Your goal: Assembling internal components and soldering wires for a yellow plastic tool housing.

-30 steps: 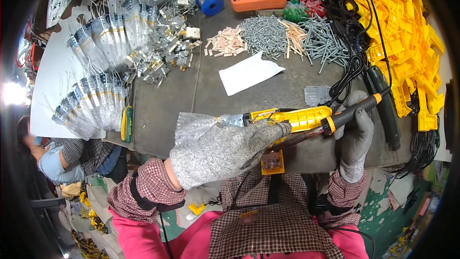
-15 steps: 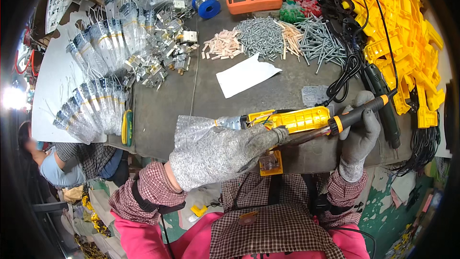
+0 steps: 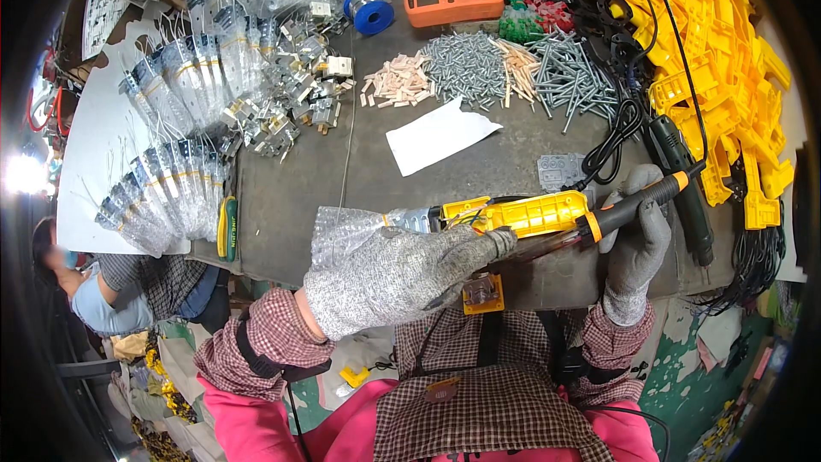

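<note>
My gloved left hand (image 3: 385, 274) is closed around the near side of an open yellow plastic housing (image 3: 540, 214). Thin coloured wires (image 3: 466, 218) show in the housing, by my left fingertips. A bubble-wrapped piece (image 3: 342, 229) with a metallic end adjoins the housing on the left. My gloved right hand (image 3: 634, 248) grips a soldering iron (image 3: 637, 207) by its black handle with orange bands. The iron slants down to the left along the housing's near side, and its tip is hidden near my left fingers. Just below lies a small yellow part (image 3: 484, 294) with a clear piece.
Yellow housings (image 3: 727, 77) pile up at right, beside a dark green power screwdriver (image 3: 684, 188). Screws (image 3: 466, 64), a solder spool (image 3: 369, 11) and an orange meter (image 3: 453, 2) lie at the back. Bubble-wrapped strips (image 3: 171, 188) and a green-yellow screwdriver (image 3: 227, 228) sit left.
My right hand and the soldering iron have shifted slightly to the left. My left hand and the housing stay almost in place.
</note>
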Motion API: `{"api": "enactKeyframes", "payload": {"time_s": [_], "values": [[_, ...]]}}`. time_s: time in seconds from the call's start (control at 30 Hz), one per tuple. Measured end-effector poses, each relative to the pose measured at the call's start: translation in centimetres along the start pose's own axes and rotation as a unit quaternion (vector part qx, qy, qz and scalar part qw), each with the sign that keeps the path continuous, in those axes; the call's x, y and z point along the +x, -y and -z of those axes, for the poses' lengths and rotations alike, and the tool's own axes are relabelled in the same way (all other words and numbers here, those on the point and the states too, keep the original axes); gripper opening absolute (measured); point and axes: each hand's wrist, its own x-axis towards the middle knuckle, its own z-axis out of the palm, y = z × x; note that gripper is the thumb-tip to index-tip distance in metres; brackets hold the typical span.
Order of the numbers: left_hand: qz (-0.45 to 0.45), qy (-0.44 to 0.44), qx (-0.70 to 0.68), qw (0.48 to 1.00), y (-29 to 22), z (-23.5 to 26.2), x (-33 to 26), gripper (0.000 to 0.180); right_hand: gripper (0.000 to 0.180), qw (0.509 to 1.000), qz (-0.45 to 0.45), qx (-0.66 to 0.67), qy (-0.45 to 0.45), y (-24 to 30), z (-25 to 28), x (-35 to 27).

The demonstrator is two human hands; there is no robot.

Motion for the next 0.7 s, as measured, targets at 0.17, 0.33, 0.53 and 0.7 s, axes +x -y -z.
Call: {"api": "enactKeyframes", "payload": {"time_s": [0.17,0.33,0.53,0.7], "values": [[-0.007,-0.001,-0.028,1.000,0.09,0.23,0.22,0.058,0.035,0.999,0.006,0.029,0.024,-0.42,0.65,-0.05],[0.008,0.022,-0.031,0.999,0.09,0.06,-0.04,0.059,0.037,1.000,-0.005,0.010,-0.004,0.05,-0.16,-0.12],[0.020,0.035,-0.052,0.998,-0.11,0.12,0.09,0.056,0.035,1.000,-0.002,0.010,0.001,-0.03,0.19,-0.14],[0.010,0.023,-0.015,1.000,-0.38,0.59,0.39,0.056,0.035,0.999,0.011,0.025,0.030,-0.40,0.65,-0.09]]}}
